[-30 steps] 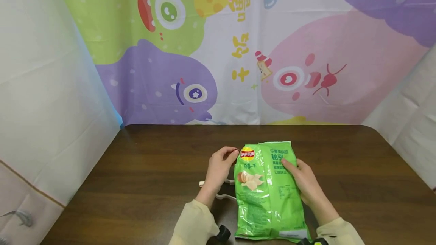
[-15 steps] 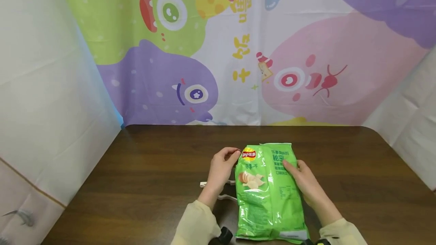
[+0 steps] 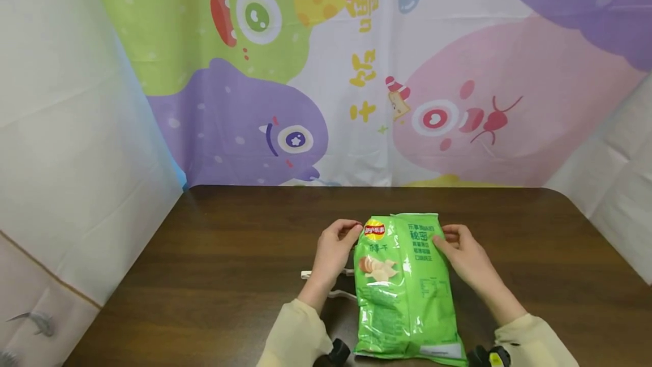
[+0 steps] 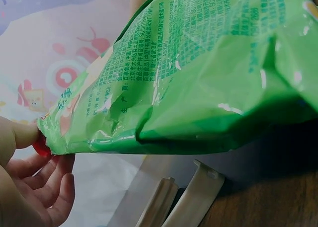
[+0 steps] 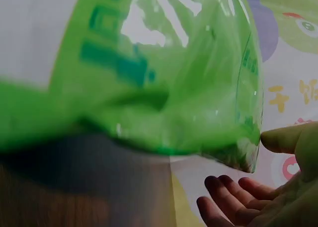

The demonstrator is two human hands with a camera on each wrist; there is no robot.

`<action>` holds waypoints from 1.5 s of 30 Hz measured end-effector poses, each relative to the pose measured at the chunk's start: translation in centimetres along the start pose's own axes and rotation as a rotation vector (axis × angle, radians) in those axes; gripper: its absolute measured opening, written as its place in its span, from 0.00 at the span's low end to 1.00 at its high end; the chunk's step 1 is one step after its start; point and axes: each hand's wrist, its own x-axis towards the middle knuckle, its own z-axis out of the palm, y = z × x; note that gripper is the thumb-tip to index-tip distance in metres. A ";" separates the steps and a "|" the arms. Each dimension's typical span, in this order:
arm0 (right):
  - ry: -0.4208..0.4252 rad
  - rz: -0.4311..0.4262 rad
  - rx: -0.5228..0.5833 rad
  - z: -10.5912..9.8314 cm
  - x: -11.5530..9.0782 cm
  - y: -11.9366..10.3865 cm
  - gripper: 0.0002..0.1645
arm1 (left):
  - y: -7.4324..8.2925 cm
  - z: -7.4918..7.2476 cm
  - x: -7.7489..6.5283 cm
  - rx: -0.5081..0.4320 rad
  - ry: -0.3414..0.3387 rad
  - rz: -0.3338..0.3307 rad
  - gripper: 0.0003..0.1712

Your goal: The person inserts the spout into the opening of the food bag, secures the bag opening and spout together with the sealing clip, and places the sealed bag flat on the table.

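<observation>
A green crisp packet [image 3: 407, 299] stands tilted up, its printed back toward the head camera. At its upper left corner my left hand [image 3: 332, 251] pinches the edge between thumb and fingers; in the left wrist view the thumb [image 4: 25, 135] lies on that corner, with a bit of red beside it. My right hand [image 3: 468, 256] is at the upper right edge. Its thumb [image 5: 280, 138] tip touches the packet, while the other fingers [image 5: 231, 194] are spread apart from it with a gap.
Pale plastic bars [image 4: 194, 199], like a long bag clip, lie on the dark wooden table [image 3: 229, 276], partly hidden by the packet and left arm. A cartoon-printed cloth [image 3: 351, 146] hangs behind the table, with pale cloth walls on both sides.
My right hand has slid up and right, its thumb drawing back from the packet's face to its edge and its fingers loosening. My left hand keeps its pinch on the corner.
</observation>
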 end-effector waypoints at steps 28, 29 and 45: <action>0.100 -0.454 -0.336 0.6 2.8 -3.5 0.24 | 0.2 0.3 -0.2 -0.051 -0.024 0.013 0.16; 0.104 -0.461 -0.347 0.7 2.9 -3.6 0.23 | 0.2 0.3 -0.2 -0.052 -0.028 0.014 0.16; -0.084 -0.449 -0.375 1.4 4.1 -6.4 0.28 | 0.4 0.4 -0.2 -0.075 -0.063 0.025 0.16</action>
